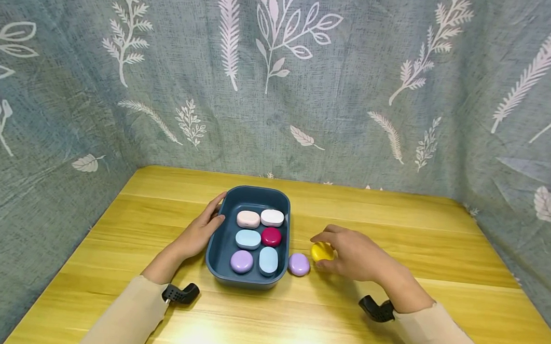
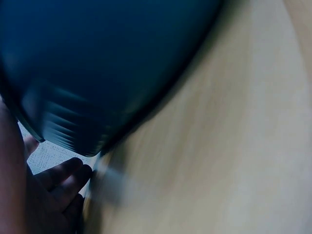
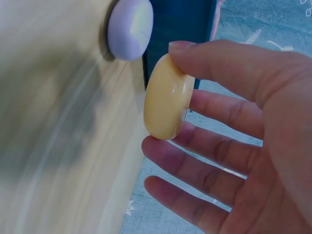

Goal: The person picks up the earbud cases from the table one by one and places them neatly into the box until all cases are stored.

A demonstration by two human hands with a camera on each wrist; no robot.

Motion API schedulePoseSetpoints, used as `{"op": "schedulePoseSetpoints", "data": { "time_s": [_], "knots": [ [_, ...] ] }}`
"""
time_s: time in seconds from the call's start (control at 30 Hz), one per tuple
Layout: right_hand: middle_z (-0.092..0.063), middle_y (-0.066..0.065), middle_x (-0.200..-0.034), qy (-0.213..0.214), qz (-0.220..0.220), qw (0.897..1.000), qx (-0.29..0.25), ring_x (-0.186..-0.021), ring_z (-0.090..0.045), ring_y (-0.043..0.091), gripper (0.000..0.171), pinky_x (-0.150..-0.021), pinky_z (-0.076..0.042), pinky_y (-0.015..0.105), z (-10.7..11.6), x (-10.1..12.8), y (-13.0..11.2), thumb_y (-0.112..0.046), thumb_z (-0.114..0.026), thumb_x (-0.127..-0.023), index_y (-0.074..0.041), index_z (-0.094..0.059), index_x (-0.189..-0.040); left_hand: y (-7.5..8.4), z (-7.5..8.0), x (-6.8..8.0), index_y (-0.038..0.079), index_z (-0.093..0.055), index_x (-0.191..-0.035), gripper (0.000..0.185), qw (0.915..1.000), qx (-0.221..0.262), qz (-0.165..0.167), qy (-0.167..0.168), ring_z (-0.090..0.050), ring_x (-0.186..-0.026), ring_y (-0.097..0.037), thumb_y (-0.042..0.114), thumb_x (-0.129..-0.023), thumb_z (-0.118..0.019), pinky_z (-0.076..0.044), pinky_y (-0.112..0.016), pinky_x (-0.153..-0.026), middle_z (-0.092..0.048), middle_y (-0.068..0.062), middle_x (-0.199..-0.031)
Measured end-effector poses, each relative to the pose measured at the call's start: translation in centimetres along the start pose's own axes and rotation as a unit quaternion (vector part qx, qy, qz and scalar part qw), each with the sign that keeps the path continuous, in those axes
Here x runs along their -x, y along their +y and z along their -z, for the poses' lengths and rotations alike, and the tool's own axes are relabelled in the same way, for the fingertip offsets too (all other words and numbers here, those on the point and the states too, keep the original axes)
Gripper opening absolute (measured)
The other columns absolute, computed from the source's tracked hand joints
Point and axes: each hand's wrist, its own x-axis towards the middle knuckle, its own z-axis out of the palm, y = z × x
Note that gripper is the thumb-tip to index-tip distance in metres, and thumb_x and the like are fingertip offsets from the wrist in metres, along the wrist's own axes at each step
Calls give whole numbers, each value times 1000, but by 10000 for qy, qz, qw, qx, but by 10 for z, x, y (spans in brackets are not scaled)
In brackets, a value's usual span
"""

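The yellow case (image 1: 321, 251) sits pinched between thumb and fingers (image 3: 195, 146) of our right hand (image 1: 355, 256), just above the surface (image 1: 394, 225), its flat faces upright. A purple case (image 1: 299, 264) lies just left of it, and beyond that the blue tray (image 1: 215, 252) with six cases. Our left hand (image 1: 199, 230), fingers straight, rests against the tray's left wall, so the tray lies to the left of the yellow case.

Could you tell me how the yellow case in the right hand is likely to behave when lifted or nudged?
The yellow case looks glossy and rounded, so it may slip in the right hand, which pinches it by the edges. It seems rigid and probably light. Its flattish, pebble-like form suggests it would slide rather than roll.
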Motion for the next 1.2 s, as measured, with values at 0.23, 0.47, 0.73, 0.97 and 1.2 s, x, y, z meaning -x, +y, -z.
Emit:
{"op": "schedulePoseSetpoints", "data": {
  "time_s": [0.23,0.47,0.73,0.97,1.2],
  "knots": [
    [-68,-1,-115,79,67,9999,10,-86,-61,14,46,-76,-52,32,5,-4,-5,-31,-83,-88,-16,-72,-129,1,0,0,31,-17,-167,58,10000,-29,32,9,-34,-153,-43,27,-113,-39,-28,-66,-122,-32,-23,-166],
    [-66,-3,-111,161,191,9997,-35,-85,-60,14,43,-75,-50,30,12,-10,-11,-30,-83,-88,-16,-73,-127,1,0,0,31,-17,-167,59,10000,2,20,14,-35,-152,-43,26,-113,-39,-29,-65,-122,-33,-23,-165],
    [-66,-3,-108,227,297,9993,-44,-84,-59,14,41,-74,-49,29,18,-17,-18,-27,-83,-89,-16,-73,-127,1,0,1,30,-16,-168,59,10000,-8,41,-1,-37,-151,-43,27,-113,-39,-28,-65,-122,-34,-22,-164],
    [-65,-4,-110,253,271,9993,-14,-85,-57,11,41,-76,-50,30,24,-24,-28,-26,-81,-89,-16,-73,-128,1,1,0,32,-17,-167,59,10000,-18,69,7,-38,-151,-43,28,-113,-40,-29,-65,-122,-35,-22,-164],
    [-65,-4,-112,255,378,9989,-100,-88,-61,17,42,-80,-51,33,28,-32,-38,-30,-82,-89,-17,-73,-128,-1,1,0,32,-16,-167,59,10000,37,39,-31,-38,-150,-42,28,-113,-40,-31,-65,-121,-35,-21,-165]
  ]
}}
